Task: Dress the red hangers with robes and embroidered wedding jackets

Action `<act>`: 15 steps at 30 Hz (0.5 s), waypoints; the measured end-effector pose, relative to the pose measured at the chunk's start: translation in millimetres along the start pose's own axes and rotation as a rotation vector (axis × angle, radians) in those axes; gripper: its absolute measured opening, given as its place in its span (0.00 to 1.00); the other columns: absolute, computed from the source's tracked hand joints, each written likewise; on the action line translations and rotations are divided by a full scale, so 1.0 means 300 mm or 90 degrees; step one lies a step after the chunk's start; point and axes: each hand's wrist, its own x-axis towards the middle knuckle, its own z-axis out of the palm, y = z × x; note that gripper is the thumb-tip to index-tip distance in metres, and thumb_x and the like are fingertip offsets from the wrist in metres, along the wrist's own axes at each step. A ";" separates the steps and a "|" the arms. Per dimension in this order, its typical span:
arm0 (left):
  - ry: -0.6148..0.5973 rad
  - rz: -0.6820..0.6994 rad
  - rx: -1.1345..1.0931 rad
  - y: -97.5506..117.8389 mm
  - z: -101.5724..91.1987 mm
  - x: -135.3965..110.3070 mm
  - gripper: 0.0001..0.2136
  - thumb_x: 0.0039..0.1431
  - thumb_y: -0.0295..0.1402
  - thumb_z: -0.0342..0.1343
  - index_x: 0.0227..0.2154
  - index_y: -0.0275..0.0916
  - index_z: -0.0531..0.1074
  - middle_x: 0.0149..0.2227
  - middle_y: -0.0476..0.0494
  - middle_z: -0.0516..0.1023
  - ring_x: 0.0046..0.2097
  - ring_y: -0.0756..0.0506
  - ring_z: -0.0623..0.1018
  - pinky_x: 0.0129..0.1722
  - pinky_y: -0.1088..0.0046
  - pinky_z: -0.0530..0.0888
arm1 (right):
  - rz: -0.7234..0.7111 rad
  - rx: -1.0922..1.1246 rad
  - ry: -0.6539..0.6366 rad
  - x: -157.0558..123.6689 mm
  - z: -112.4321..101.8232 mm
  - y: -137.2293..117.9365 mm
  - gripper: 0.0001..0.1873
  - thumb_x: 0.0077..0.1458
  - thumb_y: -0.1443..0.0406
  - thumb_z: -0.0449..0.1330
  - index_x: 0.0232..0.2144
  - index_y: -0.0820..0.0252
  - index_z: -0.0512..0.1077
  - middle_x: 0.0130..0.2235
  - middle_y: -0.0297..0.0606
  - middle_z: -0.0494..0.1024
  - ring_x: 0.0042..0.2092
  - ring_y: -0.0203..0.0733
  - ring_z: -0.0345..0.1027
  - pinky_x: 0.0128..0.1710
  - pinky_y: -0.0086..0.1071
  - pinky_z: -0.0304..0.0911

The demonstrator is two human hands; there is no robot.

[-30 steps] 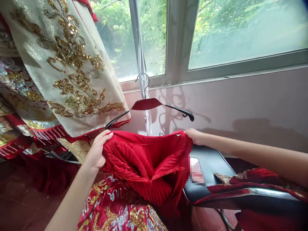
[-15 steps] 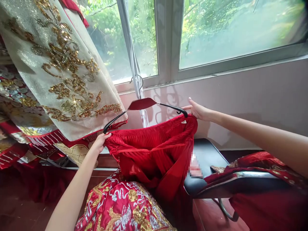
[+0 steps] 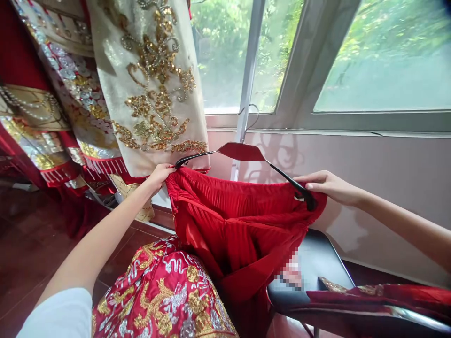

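Note:
A red pleated skirt hangs spread on a black clothes hanger that has a dark red middle piece. My left hand pinches the skirt's waistband at the left end of the hanger. At the other end my right hand grips the waistband near the hanger's tip, thumb on top and fingers partly behind the cloth. The hanger's wire hook points up in front of a pale upright pole. Below the skirt lies red cloth embroidered in gold and silver.
At left hang a cream garment with gold beading and several red and gold costumes. A black folding chair stands at lower right with red fabric over its back. Windows and a pale wall are behind.
The view has turned, so the garments and window sit farther right. The hanger now tilts down to the right: its left end has risen and its right end has dropped. Both hands keep their hold.

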 end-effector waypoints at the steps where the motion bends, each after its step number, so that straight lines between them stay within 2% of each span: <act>1: -0.005 0.004 0.006 -0.003 -0.008 0.001 0.12 0.35 0.33 0.67 0.24 0.36 0.74 0.20 0.51 0.75 0.23 0.48 0.74 0.25 0.75 0.69 | 0.007 0.006 -0.020 -0.003 0.003 0.001 0.35 0.35 0.43 0.66 0.41 0.60 0.79 0.39 0.45 0.80 0.40 0.50 0.71 0.44 0.37 0.67; 5: -0.045 0.012 0.028 -0.011 -0.055 0.009 0.12 0.34 0.34 0.67 0.23 0.36 0.73 0.20 0.52 0.74 0.22 0.51 0.72 0.24 0.76 0.67 | 0.018 -0.042 -0.042 -0.017 0.020 -0.005 0.28 0.40 0.46 0.66 0.36 0.63 0.78 0.35 0.42 0.79 0.38 0.46 0.69 0.42 0.34 0.65; 9: -0.051 0.019 0.049 0.024 -0.084 0.038 0.10 0.32 0.30 0.65 0.23 0.36 0.73 0.22 0.50 0.75 0.25 0.49 0.73 0.29 0.74 0.70 | -0.049 -0.194 -0.090 -0.017 0.047 -0.030 0.23 0.51 0.48 0.57 0.30 0.64 0.73 0.28 0.36 0.72 0.30 0.38 0.62 0.30 0.30 0.58; 12: -0.021 0.040 0.068 0.071 -0.073 0.068 0.10 0.35 0.30 0.62 0.25 0.35 0.74 0.26 0.46 0.76 0.30 0.45 0.75 0.36 0.69 0.72 | -0.110 -0.399 -0.069 -0.006 0.083 -0.042 0.17 0.57 0.53 0.48 0.28 0.60 0.66 0.24 0.34 0.67 0.26 0.36 0.58 0.29 0.31 0.53; 15: 0.088 0.165 0.227 0.125 -0.049 0.091 0.11 0.44 0.33 0.59 0.31 0.34 0.75 0.32 0.40 0.78 0.38 0.41 0.76 0.44 0.64 0.71 | -0.126 -0.545 -0.041 0.004 0.121 -0.040 0.12 0.56 0.57 0.46 0.30 0.57 0.61 0.23 0.34 0.68 0.25 0.38 0.59 0.29 0.32 0.53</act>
